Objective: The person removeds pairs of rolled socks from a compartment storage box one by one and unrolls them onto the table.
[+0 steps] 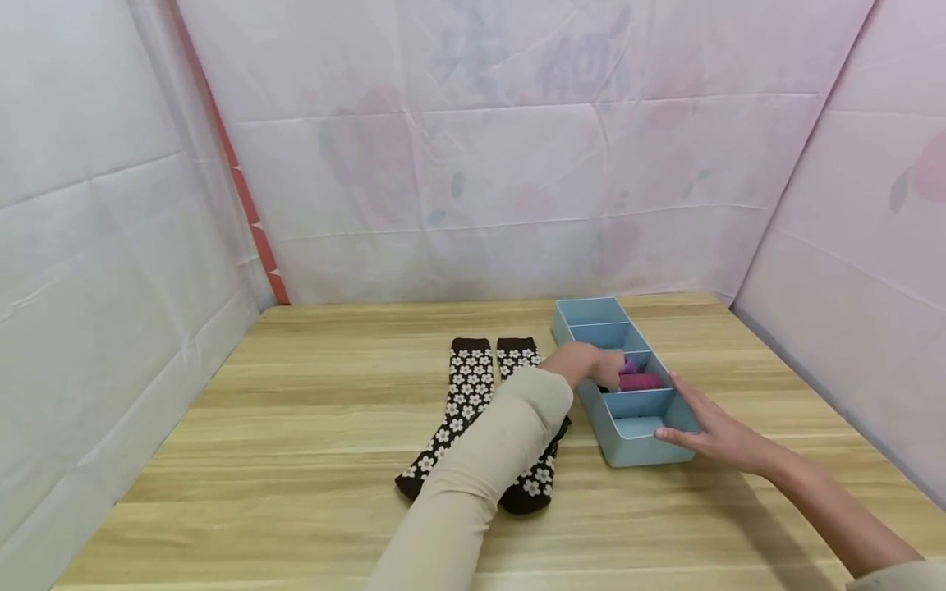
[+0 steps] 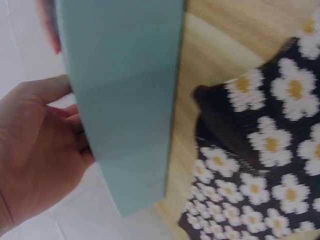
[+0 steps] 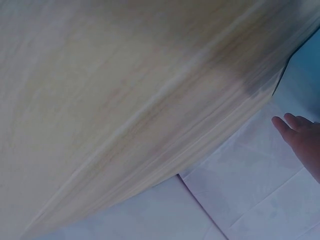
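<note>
One magenta roll [image 1: 640, 382] in the blue box [image 1: 643, 452], second compartment from you.
Your left hand [image 1: 591, 363] is beside it (fingertips hidden: opening and hold unclear); your right hand [image 1: 705, 427], straight-fingered, touches the near end, likely for steadiness; flowered socks [image 1: 469, 377] lie leftward.

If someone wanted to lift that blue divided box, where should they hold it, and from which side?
Probably by the two long outer walls of the blue divided box, around mid-length, coming from both sides. It sits flat, long and narrow, with upright walls, and a pink roll lies in one compartment, so opposite holds should help keep it level.
</note>
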Demonstrator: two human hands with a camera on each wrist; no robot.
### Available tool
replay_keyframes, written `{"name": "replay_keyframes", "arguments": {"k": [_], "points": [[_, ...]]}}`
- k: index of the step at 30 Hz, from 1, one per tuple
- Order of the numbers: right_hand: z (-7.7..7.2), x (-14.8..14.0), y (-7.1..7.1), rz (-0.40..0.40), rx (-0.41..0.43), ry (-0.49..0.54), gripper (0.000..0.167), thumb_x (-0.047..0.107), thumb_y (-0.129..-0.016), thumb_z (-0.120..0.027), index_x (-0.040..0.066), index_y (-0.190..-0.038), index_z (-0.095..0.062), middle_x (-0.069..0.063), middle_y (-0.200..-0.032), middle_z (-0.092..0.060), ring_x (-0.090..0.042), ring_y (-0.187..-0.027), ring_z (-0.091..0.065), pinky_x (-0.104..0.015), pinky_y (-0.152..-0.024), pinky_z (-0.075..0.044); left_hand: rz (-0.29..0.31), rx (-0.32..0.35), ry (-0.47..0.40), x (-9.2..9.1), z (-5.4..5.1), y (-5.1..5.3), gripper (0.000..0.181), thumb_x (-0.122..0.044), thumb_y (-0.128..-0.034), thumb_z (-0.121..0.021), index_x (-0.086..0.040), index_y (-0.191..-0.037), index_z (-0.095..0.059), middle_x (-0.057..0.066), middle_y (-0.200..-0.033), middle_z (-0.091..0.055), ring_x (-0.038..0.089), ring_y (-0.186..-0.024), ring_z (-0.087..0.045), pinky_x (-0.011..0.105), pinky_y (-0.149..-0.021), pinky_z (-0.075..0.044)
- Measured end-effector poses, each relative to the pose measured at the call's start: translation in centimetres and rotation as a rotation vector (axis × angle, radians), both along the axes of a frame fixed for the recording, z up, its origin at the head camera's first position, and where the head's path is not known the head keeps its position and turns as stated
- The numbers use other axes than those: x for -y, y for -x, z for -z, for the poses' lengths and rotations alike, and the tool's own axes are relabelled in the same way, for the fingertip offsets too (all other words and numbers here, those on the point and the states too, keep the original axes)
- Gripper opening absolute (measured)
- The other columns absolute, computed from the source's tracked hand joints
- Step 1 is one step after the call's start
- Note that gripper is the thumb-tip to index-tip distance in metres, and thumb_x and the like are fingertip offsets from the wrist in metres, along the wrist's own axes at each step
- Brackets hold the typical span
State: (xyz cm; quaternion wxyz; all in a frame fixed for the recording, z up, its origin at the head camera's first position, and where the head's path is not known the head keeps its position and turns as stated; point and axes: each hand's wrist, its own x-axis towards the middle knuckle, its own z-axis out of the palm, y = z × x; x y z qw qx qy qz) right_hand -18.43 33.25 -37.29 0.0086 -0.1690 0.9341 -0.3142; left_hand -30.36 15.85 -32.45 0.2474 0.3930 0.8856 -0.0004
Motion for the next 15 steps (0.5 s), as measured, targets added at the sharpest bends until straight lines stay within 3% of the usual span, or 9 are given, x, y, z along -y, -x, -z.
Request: {"name": "replay_keyframes", "arguments": {"k": [3, 4, 7, 10, 15], "points": [[0.1, 0.2, 0.0, -0.001, 0.006, 0.000, 0.096, 0.026, -0.083, -0.068, -0.007, -0.143, 0.000, -0.038, -0.139, -0.011, -0.057, -0.122, -0.015, -0.071, -0.088, -0.018, 0.022, 0.010, 0.082, -0.7, 0.8, 1.1, 0.018, -0.014, -0.0945, -0.044, -0.009, -0.111, -0.050, 0.000, -0.109, -0.047, 0.010, -0.095, -0.042, 0.020, -0.073, -0.032], [0.1, 0.2, 0.0, -0.003, 0.009, 0.001, 0.096, 0.026, -0.084, -0.067, -0.006, -0.143, 0.000, -0.038, -0.139, -0.011, -0.057, -0.122, -0.015, -0.071, -0.087, -0.018, 0.039, 0.019, 0.080, -1.0, 1.6, 1.9, 0.011, -0.014, -0.0931, -0.045, -0.010, -0.100, -0.053, -0.002, -0.100, -0.049, 0.009, -0.089, -0.044, 0.020, -0.069, -0.033], [0.1, 0.3, -0.1, -0.002, 0.004, -0.001, 0.096, 0.026, -0.084, -0.067, -0.006, -0.143, 0.001, -0.039, -0.139, -0.011, -0.058, -0.122, -0.015, -0.071, -0.088, -0.018, 0.057, 0.007, 0.026, -1.5, 2.7, 2.8, 0.006, -0.014, -0.0917, -0.051, -0.011, -0.087, -0.053, -0.002, -0.085, -0.047, 0.009, -0.078, -0.045, 0.020, -0.064, -0.035], [0.2, 0.3, -0.1, -0.010, 0.000, 0.002, 0.096, 0.025, -0.084, -0.067, -0.006, -0.143, 0.001, -0.039, -0.139, -0.011, -0.058, -0.122, -0.015, -0.071, -0.088, -0.018, 0.076, -0.028, -0.053, -1.0, 2.7, 2.4, 0.006, -0.015, -0.0906, -0.056, -0.010, -0.087, -0.056, -0.002, -0.079, -0.047, 0.009, -0.074, -0.044, 0.019, -0.062, -0.036], [0.2, 0.2, 0.0, -0.014, -0.012, 0.010, 0.096, 0.024, -0.083, -0.068, -0.008, -0.143, 0.000, -0.040, -0.138, -0.012, -0.058, -0.122, -0.015, -0.070, -0.089, -0.018, 0.057, -0.104, -0.077, 0.1, 1.7, 0.4, 0.016, -0.017, -0.0946, -0.051, -0.012, -0.108, -0.058, -0.002, -0.088, -0.049, 0.008, -0.082, -0.044, 0.017, -0.070, -0.035]]}}
